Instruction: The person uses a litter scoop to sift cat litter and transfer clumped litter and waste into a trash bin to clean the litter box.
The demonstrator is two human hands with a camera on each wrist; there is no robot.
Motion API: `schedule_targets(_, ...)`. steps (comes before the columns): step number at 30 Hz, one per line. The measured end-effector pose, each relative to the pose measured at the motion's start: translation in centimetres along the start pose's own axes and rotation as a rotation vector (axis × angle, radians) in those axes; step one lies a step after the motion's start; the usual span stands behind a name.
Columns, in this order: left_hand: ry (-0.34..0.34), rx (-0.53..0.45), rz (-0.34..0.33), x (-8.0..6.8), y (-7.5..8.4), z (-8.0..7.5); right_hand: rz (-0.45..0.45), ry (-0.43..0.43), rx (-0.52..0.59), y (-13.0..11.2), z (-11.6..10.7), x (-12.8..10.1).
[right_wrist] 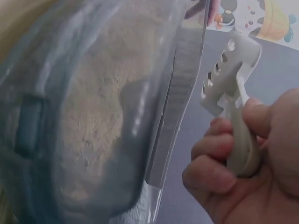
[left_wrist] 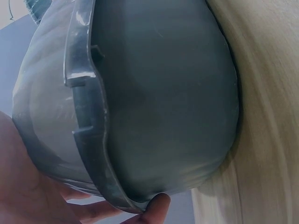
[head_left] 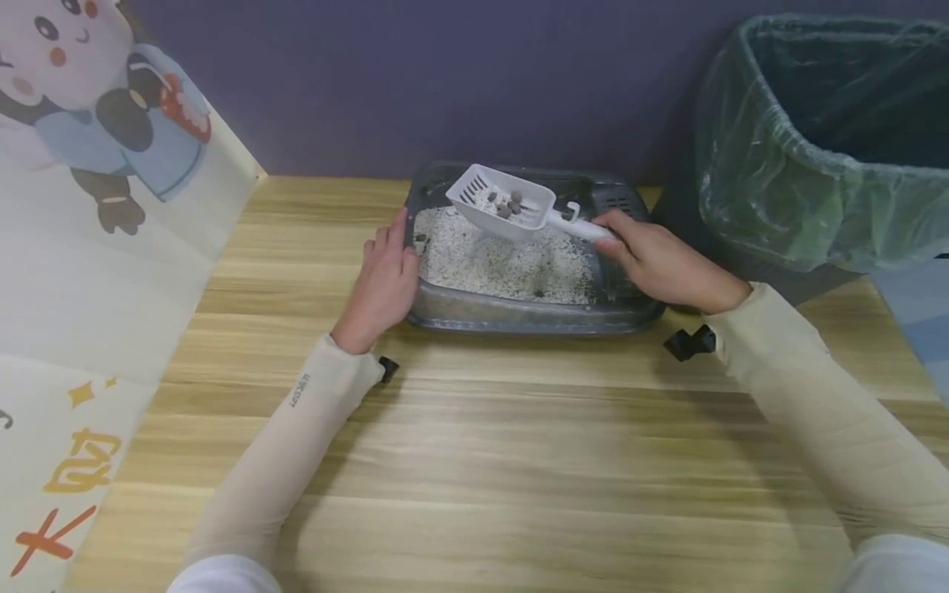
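**Scoop lifted over the litter tray**

My right hand has its fingers curled round the handle of the white slotted litter scoop, thumb along the top. I hold the scoop above the grey plastic litter tray, clear of the white litter below it. In the scoop's bowl lie several dark clumps on a little white litter. More dark clumps sit in the litter bed, one near the tray's left wall and one near the front.

My left hand rests against the left wall of the tray, fingers fairly straight along the rim, thumb at the edge. From the left wrist view, my fingertips touch the tray's lip from outside.

The tray stands on a wood-grain table, close to the purple back wall. To the right stands a bin lined with a green translucent bag, just beside the tray. On the left a cartoon-printed panel leans along the table's edge. Both my arms wear pale beige sleeves.
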State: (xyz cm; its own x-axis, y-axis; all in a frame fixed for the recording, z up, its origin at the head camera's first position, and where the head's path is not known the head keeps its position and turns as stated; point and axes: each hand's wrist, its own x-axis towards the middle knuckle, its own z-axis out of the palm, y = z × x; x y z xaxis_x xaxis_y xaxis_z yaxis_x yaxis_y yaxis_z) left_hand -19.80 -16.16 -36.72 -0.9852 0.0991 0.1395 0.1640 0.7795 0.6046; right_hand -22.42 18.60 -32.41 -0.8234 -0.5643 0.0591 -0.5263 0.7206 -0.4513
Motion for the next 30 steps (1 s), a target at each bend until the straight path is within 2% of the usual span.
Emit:
schedule_targets(8,-0.006,-0.007,-0.002,0.2,-0.1,0.1,0.03,-0.009,-0.032,0.2,-0.4,0.5)
schedule_targets(15,-0.012,-0.008,0.001,0.4,-0.1,0.3,0.026,0.089,-0.062,0.2,-0.4,0.2)
schedule_targets(23,-0.014,-0.017,0.002,0.6,-0.2,0.5,0.06,0.146,-0.079,-0.1,-0.9,-0.3)
schedule_targets(30,-0.024,-0.027,0.017,0.9,-0.3,0.8,0.113,0.246,-0.08,-2.2,-3.1,-2.0)
